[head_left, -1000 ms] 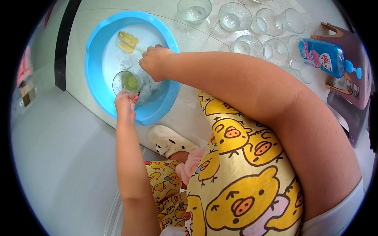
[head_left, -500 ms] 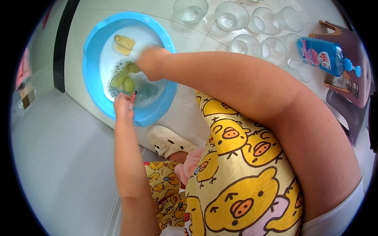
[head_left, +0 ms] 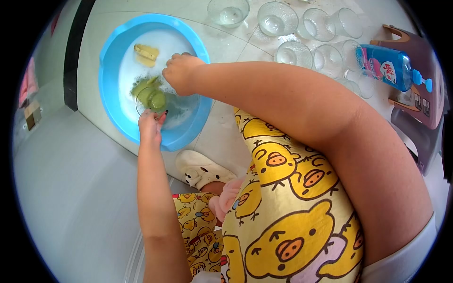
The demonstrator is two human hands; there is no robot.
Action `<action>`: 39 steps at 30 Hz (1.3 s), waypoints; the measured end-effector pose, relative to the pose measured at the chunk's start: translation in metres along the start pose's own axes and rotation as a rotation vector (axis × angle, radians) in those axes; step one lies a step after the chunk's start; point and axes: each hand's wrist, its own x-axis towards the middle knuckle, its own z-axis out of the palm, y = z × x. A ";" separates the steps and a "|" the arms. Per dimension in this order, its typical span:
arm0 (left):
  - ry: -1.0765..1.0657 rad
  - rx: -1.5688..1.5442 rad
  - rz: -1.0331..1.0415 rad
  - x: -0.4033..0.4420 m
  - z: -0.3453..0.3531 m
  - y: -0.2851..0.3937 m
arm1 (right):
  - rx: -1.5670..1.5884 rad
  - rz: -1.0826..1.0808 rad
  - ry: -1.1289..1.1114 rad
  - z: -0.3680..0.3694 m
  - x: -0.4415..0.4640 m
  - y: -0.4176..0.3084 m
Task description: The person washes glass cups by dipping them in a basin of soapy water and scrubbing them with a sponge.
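Observation:
A blue basin (head_left: pixel 107 89) of sudsy water stands on the floor. My left hand (head_left: pixel 150 126) is closed on the rim of a clear glass (head_left: pixel 139 104) at the basin's near left side. Something green (head_left: pixel 153 96) shows in or through the glass and spreads beyond its edge. Just to the right and above, my right hand (head_left: pixel 181 73) is over the water with its fingers curled; what it holds, if anything, is hidden. A yellow sponge-like piece (head_left: pixel 146 55) lies in the suds near the far side.
Several clear glasses (head_left: pixel 293 54) and a glass bowl (head_left: pixel 228 13) stand on the tiles at the upper right. Beside them lies a blue pump bottle (head_left: pixel 388 66) against a brown and grey stool (head_left: pixel 427 106). A white shoe (head_left: pixel 203 169) is below the basin.
The green material now reaches out past the glass, up and left. My right hand has shifted slightly left, moving with blur between. The yellow piece has drifted a little left.

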 end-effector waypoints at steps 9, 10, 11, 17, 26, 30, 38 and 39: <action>-0.206 0.390 0.059 -0.013 0.006 0.002 | -0.017 0.017 -0.010 0.002 0.001 -0.002; -0.110 0.508 0.186 -0.011 0.008 -0.001 | -0.052 0.010 -0.025 0.000 0.001 -0.002; -0.012 0.624 0.314 -0.008 0.010 -0.004 | -0.086 0.003 -0.040 -0.001 0.001 -0.002; 0.374 1.103 1.049 0.015 0.004 -0.008 | -0.016 -0.001 -0.020 -0.001 0.000 -0.001; -0.135 0.692 0.270 -0.001 0.013 0.020 | -0.071 -0.002 -0.049 -0.001 0.001 -0.003; -0.286 -0.064 0.081 -0.002 -0.007 0.020 | -0.053 0.011 -0.031 0.003 0.002 -0.001; -0.158 -0.522 -0.186 0.033 -0.044 -0.007 | -0.018 0.003 -0.028 -0.002 -0.001 -0.002; -0.145 -0.570 -0.204 0.034 -0.046 -0.009 | -0.019 0.003 -0.029 -0.001 -0.001 -0.002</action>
